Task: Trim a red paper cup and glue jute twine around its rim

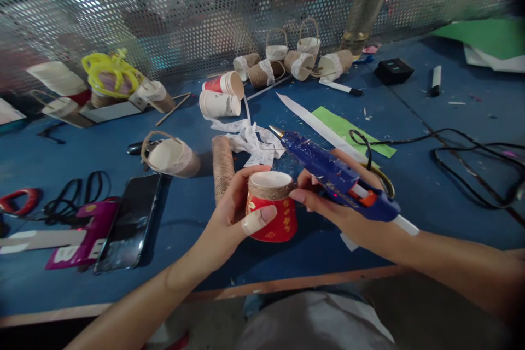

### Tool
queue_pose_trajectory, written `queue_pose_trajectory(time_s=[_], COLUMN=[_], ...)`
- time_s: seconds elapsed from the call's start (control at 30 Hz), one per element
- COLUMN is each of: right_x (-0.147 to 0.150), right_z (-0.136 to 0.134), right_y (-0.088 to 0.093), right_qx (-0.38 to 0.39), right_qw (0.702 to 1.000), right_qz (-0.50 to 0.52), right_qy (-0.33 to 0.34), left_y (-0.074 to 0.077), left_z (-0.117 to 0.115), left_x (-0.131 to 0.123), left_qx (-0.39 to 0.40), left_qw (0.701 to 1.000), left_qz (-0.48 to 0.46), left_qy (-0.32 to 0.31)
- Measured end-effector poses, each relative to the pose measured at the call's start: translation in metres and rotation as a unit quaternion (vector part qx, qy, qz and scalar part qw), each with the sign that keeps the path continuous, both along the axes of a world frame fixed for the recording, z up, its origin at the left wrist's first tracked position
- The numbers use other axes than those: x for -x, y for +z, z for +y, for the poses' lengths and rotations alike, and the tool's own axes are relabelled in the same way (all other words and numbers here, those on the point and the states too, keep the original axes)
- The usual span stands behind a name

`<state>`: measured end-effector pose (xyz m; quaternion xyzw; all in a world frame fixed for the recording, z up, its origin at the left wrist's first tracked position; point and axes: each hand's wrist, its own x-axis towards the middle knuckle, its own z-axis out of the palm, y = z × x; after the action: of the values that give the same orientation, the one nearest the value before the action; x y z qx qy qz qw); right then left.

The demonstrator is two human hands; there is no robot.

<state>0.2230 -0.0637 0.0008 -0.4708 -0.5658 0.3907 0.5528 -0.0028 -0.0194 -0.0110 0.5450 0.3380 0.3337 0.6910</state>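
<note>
My left hand [241, 202] is wrapped round a red paper cup [276, 219] with gold print, its thumb across the front. Brown twine [273, 191] is wound about the cup near its white-lined upper opening. My right hand [328, 197] holds a blue glue gun [328, 167], its metal nozzle pointing up and left, and its fingertips touch the twine on the cup's right side. A roll of twine [222, 164] lies just behind my left hand. White lace [256, 142] lies crumpled beyond the cup.
A twine-wrapped cup with a handle [174, 157] lies to the left, near a phone [129, 224] and a purple glue gun [88, 224]. Several small baskets [299, 63] line the mesh panel [197, 11]. A black cord [451, 158] loops at right, beside green paper [348, 128].
</note>
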Motion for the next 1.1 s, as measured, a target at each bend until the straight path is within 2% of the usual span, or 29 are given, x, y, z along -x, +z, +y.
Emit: queue_pose_trajectory(time_s=[0.13,0.33,0.57,0.67,0.83,0.97,1.1], right_x=[-0.001,0.0,0.0,-0.001,-0.002,-0.001,0.001], right_z=[0.0,0.002,0.003,0.004,0.002,0.001,0.002], right_y=[0.003,-0.005,-0.002,-0.002,-0.004,-0.007,-0.003], right_qx=[0.006,-0.009,0.036,0.029,0.001,-0.013,0.0], right_qw=[1.0,0.999,0.998,0.998,1.0,1.0,1.0], right_qz=[0.002,0.04,0.042,0.052,0.025,-0.012,-0.007], right_qy=[0.001,-0.009,0.013,0.014,0.011,0.007,-0.003], left_y=[0.001,0.003,0.005,0.005,0.004,0.003,0.002], left_z=[0.001,0.002,0.001,0.001,0.001,0.0,0.0], left_x=[0.0,0.001,-0.003,-0.003,0.0,0.002,0.001], left_qx=[0.01,0.019,0.027,0.031,0.026,0.064,0.04], left_qw=[1.0,0.999,0.999,0.999,0.999,0.997,0.999], left_qz=[-0.009,-0.02,-0.033,-0.033,-0.027,-0.025,-0.018], left_qy=[0.007,0.022,0.019,0.017,-0.011,-0.045,-0.019])
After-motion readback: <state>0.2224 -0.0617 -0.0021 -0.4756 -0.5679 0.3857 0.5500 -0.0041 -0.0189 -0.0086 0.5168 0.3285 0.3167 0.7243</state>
